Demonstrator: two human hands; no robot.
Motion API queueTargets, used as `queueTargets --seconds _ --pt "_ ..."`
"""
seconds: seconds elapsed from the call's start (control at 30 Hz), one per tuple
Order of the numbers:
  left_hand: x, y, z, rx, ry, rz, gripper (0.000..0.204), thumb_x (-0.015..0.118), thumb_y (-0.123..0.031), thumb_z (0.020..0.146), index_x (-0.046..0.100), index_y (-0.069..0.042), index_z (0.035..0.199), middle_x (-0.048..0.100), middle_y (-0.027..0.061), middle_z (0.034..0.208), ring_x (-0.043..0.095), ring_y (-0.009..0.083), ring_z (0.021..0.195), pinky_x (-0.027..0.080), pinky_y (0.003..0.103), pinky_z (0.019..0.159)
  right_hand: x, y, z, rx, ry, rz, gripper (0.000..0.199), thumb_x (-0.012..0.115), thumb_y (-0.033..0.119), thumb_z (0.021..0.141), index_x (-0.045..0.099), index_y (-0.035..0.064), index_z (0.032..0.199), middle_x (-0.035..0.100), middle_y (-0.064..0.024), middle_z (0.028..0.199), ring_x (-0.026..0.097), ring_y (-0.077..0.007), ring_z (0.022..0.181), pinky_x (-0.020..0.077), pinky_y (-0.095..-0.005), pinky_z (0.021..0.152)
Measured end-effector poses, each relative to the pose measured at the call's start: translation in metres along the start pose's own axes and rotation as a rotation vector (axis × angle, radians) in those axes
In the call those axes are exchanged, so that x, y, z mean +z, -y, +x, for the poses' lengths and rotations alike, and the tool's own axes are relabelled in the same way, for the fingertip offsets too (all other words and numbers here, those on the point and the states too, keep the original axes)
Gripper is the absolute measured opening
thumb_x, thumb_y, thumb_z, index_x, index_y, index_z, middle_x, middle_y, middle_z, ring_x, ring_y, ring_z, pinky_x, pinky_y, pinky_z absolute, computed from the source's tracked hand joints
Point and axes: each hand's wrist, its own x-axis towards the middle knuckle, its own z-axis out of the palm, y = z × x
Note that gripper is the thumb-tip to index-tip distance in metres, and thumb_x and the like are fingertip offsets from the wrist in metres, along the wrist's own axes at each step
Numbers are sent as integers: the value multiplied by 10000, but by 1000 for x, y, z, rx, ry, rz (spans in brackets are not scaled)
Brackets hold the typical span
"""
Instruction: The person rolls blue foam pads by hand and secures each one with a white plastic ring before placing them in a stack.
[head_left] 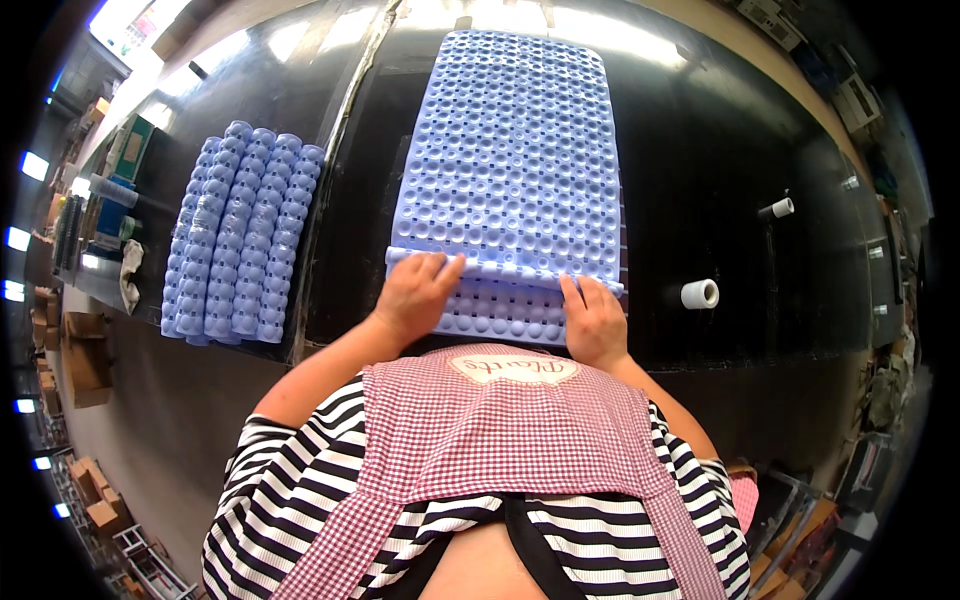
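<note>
A light blue bath mat [510, 150], covered in rows of round suction cups, lies lengthwise on the black table in front of me. Close to its near end runs a raised, turned-over ridge across the full width. My left hand [415, 295] grips that ridge at its left end, thumb and fingers curled on it. At the right end my right hand [597, 320] pinches the same ridge, its fingers on top. A short stretch of mat with bumps facing up shows between my hands and my apron. What lies under the ridge is hidden.
Several rolled blue mats [240, 235] lie side by side on the table at the left. On the right are a white roll [699, 294] and a smaller white roll [782, 208]. A seam [345, 130] crosses the black table [730, 140]. Cardboard boxes [95, 495] stand at lower left.
</note>
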Motion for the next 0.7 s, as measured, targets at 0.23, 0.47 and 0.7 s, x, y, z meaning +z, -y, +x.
queueTargets --seconds 0.23,0.47,0.7 --pt "17 -9 30 -260 234 -41 882 622 -618 929 338 -138 1613 135 338 1662 130 508 1548 64 657 1220 27 -25 30 133 226 58 936 649 562 944 165 214 1665 -73 -272 1700 -67 -481 1569 25 -614 1254" --pt "38 37 160 -496 310 27 789 470 -704 973 350 -264 1616 65 222 1719 1 421 1591 21 700 1204 60 -82 146 228 -74 -98 587 607 416 983 490 160 1497 355 -214 1563 287 -391 1477 228 -503 1216" --pt "62 64 160 -131 -165 -51 443 712 -443 918 673 -152 1250 563 141 1401 503 356 1328 378 478 1122 57 -32 119 91 -140 173 342 765 172 839 672 91 1157 641 -107 1138 589 -327 1134 454 -460 997"
